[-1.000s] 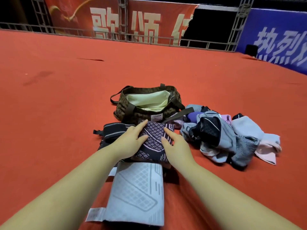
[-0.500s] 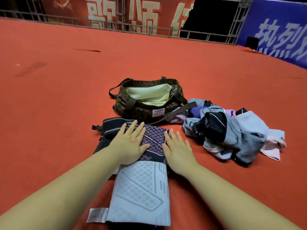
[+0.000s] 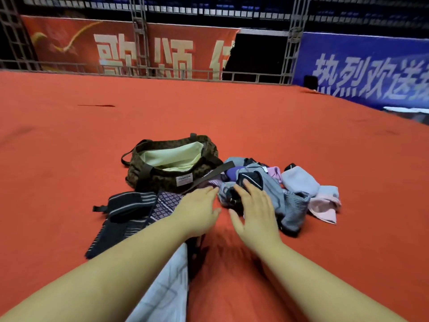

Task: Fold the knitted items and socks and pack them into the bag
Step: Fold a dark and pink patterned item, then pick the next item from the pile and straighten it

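Loose heap of knitted socks and small knitwear in grey, black, lilac and pink (image 3: 285,191) lay on the red carpeted floor (image 3: 69,159), directly under and beyond the right hand (image 3: 255,205). Judged soft, light and limp: pieces would sag and slide off one another, so a pinch at a cuff or folded edge of one item looked better than a scoop from above. Black mesh-patterned sock (image 3: 249,180) sat topmost, just ahead of the right fingertips.

Right grip was open, fingers spread and extended over the heap's near edge, holding nothing; contact with the fabric could not be confirmed through the blur. Left hand (image 3: 197,210) was likewise open, palm down, fingers straight, pointing toward the heap, empty.

Under the left wrist lay a dark diamond-patterned knit piece (image 3: 164,203), and left of it a black striped knit band (image 3: 130,203). Ahead of the left grip stood the olive patterned fabric bag (image 3: 148,175), mouth open, pale lining visible.
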A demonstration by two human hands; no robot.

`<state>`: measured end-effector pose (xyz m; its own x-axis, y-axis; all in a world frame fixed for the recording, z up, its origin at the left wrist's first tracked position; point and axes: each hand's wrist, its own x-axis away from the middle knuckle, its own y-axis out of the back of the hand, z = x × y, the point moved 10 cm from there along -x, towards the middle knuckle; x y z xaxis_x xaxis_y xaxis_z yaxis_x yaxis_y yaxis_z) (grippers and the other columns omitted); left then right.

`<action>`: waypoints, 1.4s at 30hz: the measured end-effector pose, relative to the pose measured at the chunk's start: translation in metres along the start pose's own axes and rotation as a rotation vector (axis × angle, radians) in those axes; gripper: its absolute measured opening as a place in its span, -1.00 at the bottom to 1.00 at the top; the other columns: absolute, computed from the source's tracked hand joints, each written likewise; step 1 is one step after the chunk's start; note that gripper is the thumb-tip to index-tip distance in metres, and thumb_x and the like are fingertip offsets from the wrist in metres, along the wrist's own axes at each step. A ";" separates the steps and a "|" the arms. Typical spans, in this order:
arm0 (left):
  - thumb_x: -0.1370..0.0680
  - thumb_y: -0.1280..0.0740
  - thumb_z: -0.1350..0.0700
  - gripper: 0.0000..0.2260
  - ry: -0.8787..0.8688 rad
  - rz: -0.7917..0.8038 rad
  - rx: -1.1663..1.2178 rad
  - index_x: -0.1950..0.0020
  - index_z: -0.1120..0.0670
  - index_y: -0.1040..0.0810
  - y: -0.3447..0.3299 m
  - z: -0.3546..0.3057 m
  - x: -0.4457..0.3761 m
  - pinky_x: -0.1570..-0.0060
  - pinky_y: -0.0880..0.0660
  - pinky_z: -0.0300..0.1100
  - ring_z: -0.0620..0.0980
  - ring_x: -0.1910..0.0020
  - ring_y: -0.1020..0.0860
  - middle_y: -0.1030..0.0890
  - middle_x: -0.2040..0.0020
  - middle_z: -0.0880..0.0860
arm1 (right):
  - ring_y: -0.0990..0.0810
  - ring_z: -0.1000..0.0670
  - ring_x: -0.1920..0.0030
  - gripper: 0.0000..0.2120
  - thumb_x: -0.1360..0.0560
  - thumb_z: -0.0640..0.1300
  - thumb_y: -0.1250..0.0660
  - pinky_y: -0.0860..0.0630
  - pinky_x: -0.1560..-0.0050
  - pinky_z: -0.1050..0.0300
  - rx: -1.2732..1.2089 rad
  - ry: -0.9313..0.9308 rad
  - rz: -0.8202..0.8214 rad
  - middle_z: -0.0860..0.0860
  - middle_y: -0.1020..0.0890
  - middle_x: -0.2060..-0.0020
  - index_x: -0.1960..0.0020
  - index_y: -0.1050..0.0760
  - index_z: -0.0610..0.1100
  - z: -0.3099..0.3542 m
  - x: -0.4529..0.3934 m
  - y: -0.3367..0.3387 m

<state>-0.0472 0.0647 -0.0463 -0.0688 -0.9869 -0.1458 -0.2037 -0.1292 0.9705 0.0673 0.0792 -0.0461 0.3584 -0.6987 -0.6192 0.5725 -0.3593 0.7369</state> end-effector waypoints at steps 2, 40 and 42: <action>-0.57 -0.26 0.05 -0.51 0.071 -0.050 0.433 -0.48 0.10 -0.24 -0.008 -0.022 -0.019 -0.34 -0.20 -0.23 0.01 -0.43 -0.29 -0.35 -0.43 0.04 | -0.37 -0.14 -0.32 -0.35 -0.36 0.08 -0.28 -0.23 -0.34 -0.08 0.031 -0.131 -0.066 -0.14 -0.41 -0.37 -0.41 -0.27 -0.07 -0.040 0.003 0.014; -0.64 -0.13 0.15 -0.76 0.129 -0.506 1.488 0.05 0.06 -0.59 -0.079 -0.064 -0.042 0.11 -0.49 -0.39 -0.23 0.12 -0.61 -0.68 0.16 -0.08 | -0.42 0.03 -0.24 -0.45 -0.51 0.15 -0.14 -0.28 -0.34 -0.21 -0.402 -0.081 -0.369 -0.06 -0.55 -0.21 -0.37 -0.39 -0.17 -0.099 0.024 0.034; -0.65 -0.12 0.11 -0.74 0.148 -0.512 1.503 0.05 0.05 -0.59 -0.080 -0.061 -0.042 0.06 -0.50 -0.34 -0.19 0.11 -0.61 -0.66 0.11 -0.05 | -0.50 0.00 -0.10 -0.54 -0.49 0.12 -0.16 -0.37 -0.25 -0.19 -0.362 -0.121 -0.385 -0.04 -0.63 -0.05 -0.23 -0.53 -0.14 -0.098 0.025 0.036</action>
<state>0.0319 0.1107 -0.1055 0.3791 -0.8831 -0.2765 -0.9157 -0.3150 -0.2496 0.1694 0.1092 -0.0619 -0.0029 -0.6327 -0.7744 0.8706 -0.3826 0.3093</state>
